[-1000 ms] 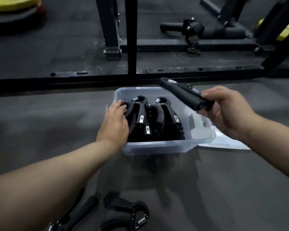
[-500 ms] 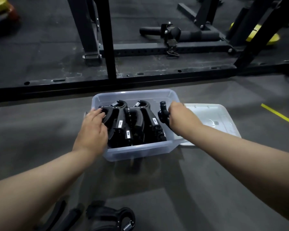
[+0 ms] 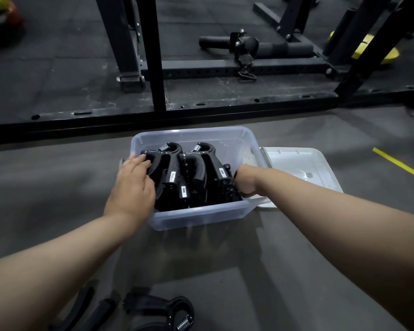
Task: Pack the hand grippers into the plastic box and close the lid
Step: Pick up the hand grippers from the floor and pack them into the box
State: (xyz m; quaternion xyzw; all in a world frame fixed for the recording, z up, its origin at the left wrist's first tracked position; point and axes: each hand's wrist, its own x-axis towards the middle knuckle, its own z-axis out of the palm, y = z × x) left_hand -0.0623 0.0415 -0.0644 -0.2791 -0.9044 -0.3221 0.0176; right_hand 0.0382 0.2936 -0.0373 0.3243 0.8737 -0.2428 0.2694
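Grippers [image 3: 201,173] packed upright in one clear box [image 3: 191,132] on the floor [image 3: 296,247].

Count: three white tags and two spring coils show among the packed black handles; the exact number is hard to tell. Two loose grippers [image 3: 163,311] lie at the near edge, partly cut off. One lid [image 3: 304,163] lies flat just right of the box. Left hand [image 3: 132,187]: fingers fairly straight, laid over the leftmost gripper at the box's left wall. Right hand [image 3: 246,181]: pushed down inside the right side, fingers hidden, so its grip cannot be told.
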